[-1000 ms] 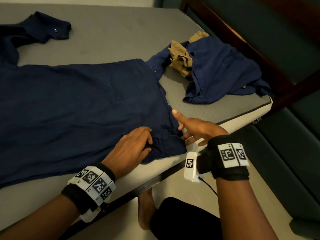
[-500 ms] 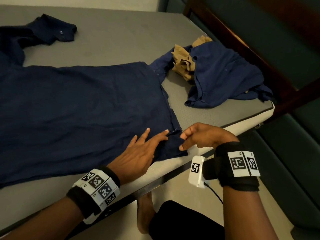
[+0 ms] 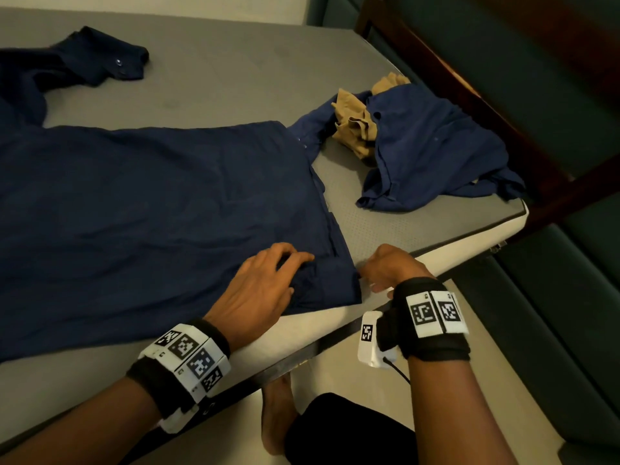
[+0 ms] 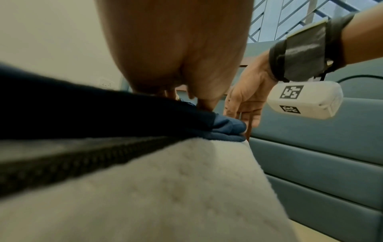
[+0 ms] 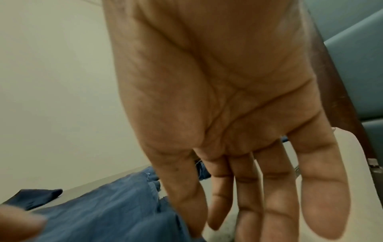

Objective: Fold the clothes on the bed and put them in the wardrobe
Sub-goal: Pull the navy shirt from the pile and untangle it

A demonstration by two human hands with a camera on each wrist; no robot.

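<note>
Across the near-left part of the grey mattress, a large navy blue button-up shirt lies spread nearly flat, one cuffed sleeve trailing off to the far left. Its near-right hem corner reaches the mattress edge, and there the two hands work. The left hand rests palm-down on the cloth just inside that corner, fingers bent and bunching a small pucker of fabric beneath them; whether it truly pinches the cloth I cannot tell. The right hand sits just right of the hem corner, and the right wrist view shows its fingers straight and relaxed, grasping nothing, their tips at the cloth's edge.

This looks like the smoothing stage ahead of the first fold. To do it well, the left hand should pin the fabric while the right draws the hem corner taut toward the edge, so the pucker flattens rather than being folded in. Pulling too hard could drag the corner off the mattress.

Farther right, near the dark wooden bed frame, a crumpled blue garment lies heaped over a bunched tan garment, both yet to be folded. No wardrobe is in view.
</note>
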